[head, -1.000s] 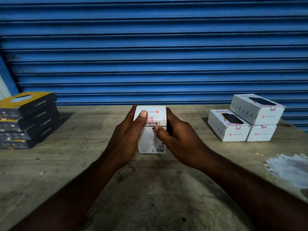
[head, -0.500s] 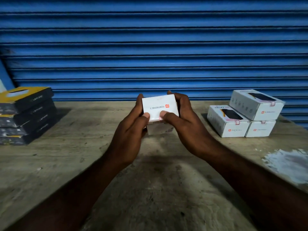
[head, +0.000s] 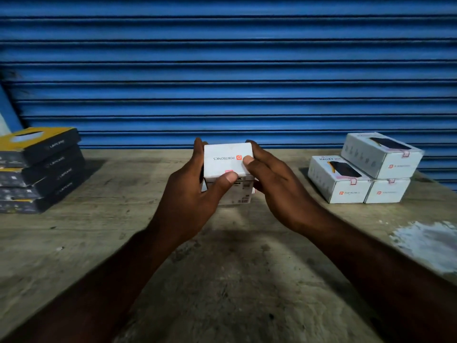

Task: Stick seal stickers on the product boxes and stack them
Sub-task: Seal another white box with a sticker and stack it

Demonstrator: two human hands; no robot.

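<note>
A white Portronics product box (head: 223,160) is held above the table (head: 222,280) at the centre, its end face with the logo turned up toward me. My left hand (head: 190,194) grips its left side, and the thumb presses a pink seal sticker (head: 229,172) over the box's near edge. My right hand (head: 274,186) grips the right side with the thumb on the top face. Three white boxes (head: 363,169) with pink seals stand stacked at the right, one lying on top of two.
A stack of several black and yellow boxes (head: 37,169) sits at the table's left edge. A blue roller shutter (head: 227,70) closes the back. A pale white stain (head: 430,243) marks the table at the right front.
The box was tipped so its end face now points up at me. My left thumb moved onto the pink seal at the near edge, and my right thumb shifted onto the top face.
</note>
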